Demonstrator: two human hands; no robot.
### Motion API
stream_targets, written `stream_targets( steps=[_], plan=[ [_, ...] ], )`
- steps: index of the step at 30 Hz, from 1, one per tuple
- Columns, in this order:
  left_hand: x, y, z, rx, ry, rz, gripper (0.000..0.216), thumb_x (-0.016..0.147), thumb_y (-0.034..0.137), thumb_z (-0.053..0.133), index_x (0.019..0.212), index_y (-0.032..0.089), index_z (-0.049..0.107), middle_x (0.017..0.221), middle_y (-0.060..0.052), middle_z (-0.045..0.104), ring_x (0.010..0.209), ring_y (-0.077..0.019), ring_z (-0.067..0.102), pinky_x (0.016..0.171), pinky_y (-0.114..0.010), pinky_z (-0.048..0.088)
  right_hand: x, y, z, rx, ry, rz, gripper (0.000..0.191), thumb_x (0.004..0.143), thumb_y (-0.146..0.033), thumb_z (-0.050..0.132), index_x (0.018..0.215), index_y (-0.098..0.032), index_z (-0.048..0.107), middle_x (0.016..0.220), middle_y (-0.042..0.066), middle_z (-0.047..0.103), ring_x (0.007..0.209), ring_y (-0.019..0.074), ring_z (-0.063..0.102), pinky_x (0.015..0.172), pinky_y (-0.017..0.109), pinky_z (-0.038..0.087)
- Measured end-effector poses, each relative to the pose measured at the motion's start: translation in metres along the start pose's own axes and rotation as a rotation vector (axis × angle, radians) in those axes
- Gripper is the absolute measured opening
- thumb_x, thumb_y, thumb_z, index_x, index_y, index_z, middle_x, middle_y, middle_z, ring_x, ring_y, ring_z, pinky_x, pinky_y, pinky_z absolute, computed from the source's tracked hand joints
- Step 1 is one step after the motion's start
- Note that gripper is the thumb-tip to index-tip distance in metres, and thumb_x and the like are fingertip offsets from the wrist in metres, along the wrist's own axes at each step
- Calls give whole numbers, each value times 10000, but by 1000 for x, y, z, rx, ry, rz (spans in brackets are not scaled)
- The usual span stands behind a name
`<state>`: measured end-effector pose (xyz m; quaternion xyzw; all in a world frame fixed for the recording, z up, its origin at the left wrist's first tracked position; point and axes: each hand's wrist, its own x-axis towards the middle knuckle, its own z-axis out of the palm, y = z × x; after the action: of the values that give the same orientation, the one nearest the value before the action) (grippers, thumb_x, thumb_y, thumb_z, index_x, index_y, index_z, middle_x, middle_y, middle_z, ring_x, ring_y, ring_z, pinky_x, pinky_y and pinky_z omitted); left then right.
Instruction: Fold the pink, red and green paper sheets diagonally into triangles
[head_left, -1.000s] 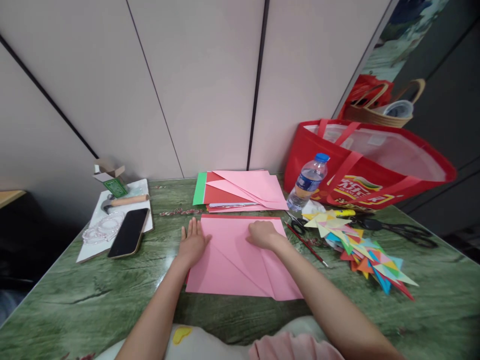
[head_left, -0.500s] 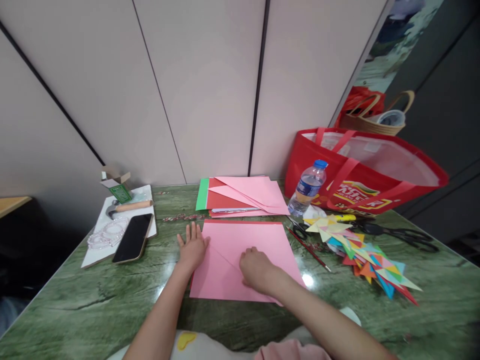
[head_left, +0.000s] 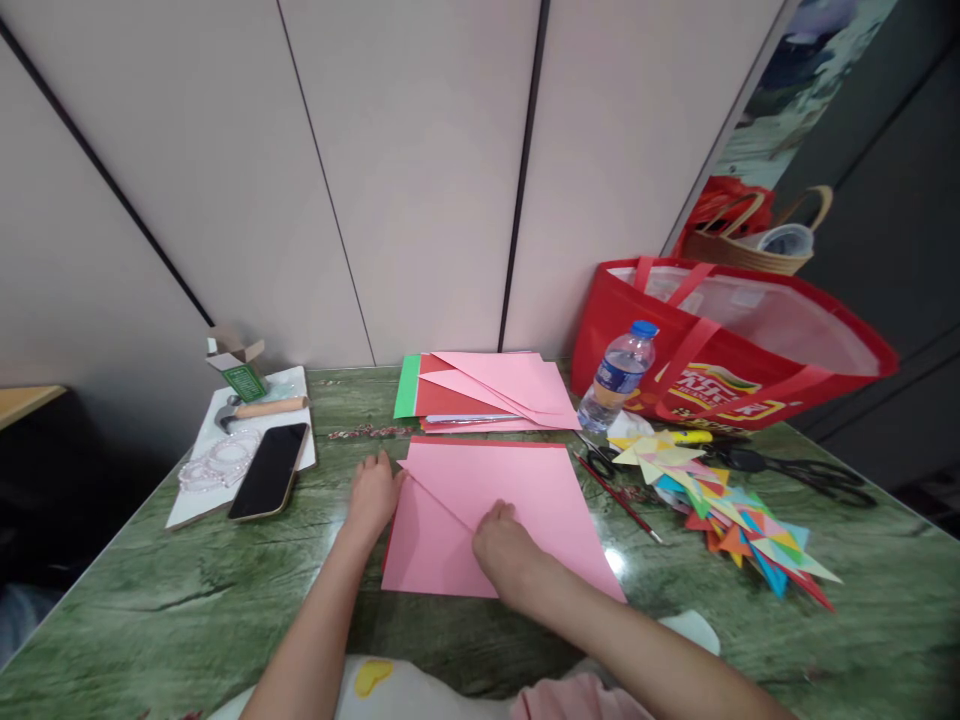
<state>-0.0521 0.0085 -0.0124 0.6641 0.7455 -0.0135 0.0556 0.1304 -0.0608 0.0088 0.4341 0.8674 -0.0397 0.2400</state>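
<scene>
A pink sheet of paper [head_left: 439,565] lies in front of me with a slanting fold edge running from its upper left down to my right hand. My right hand [head_left: 504,555] rests on the sheet, fingers curled down at the lower end of that edge. My left hand [head_left: 373,497] is at the upper left, mostly on the table beside the paper. Its fingers are bent, and the thumb stands apart from them, by a pointed pink corner that juts out past the sheet's edge. A strip of red paper [head_left: 487,443] shows under the pink at the top.
Behind lies a stack of coloured paper [head_left: 457,400]. To the left are a phone [head_left: 270,472], a hammer [head_left: 266,408] and a small box [head_left: 241,378]. On the right stand a water bottle [head_left: 619,375] and a red bag [head_left: 720,350], near a pencil [head_left: 619,498], scissors [head_left: 802,468] and folded paper pieces [head_left: 742,510].
My left hand has drawn its spread fingers in and moved slightly left, off the paper. The pink corner now sticks out at the upper left. My right hand has shifted slightly left.
</scene>
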Motion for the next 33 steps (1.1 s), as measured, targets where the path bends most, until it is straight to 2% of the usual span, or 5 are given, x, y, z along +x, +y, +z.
stream_targets(
  steps=[4,9,16,26,33],
  plan=[
    [-3,0,-11,-36,-12,-34,341,904,283,358,947,141,664,972,-155,697,951,-257,645,770,-310,454,-7,4,-5,96,69,-11,421,601,-7,665,1022,15,658,987,280,666,965,343,640,838,419,495],
    [-3,-1,-7,-78,-59,-50,272,858,332,465,822,170,681,826,-126,713,840,-245,671,659,-282,454,-11,20,-8,145,151,30,592,698,14,551,1281,13,448,939,218,679,843,263,671,681,312,514],
    [-6,2,-7,-123,-140,-36,326,845,379,499,669,166,671,661,-98,698,691,-215,674,616,-264,449,-32,64,-49,157,426,370,366,856,-58,373,1151,-171,557,1005,141,674,764,226,673,584,274,437],
    [-11,7,-12,-170,-50,-72,277,861,337,488,749,161,671,850,-148,714,882,-258,665,702,-288,448,-43,121,-112,-69,943,605,382,910,-99,305,1193,-134,558,1202,141,596,917,235,600,580,289,425],
    [-5,2,-1,-329,-190,-98,315,874,349,486,662,167,631,613,-64,690,627,-173,679,616,-232,469,39,146,-75,96,601,258,481,860,4,300,1304,-84,465,1439,180,375,1246,279,393,951,437,377]
  ],
)
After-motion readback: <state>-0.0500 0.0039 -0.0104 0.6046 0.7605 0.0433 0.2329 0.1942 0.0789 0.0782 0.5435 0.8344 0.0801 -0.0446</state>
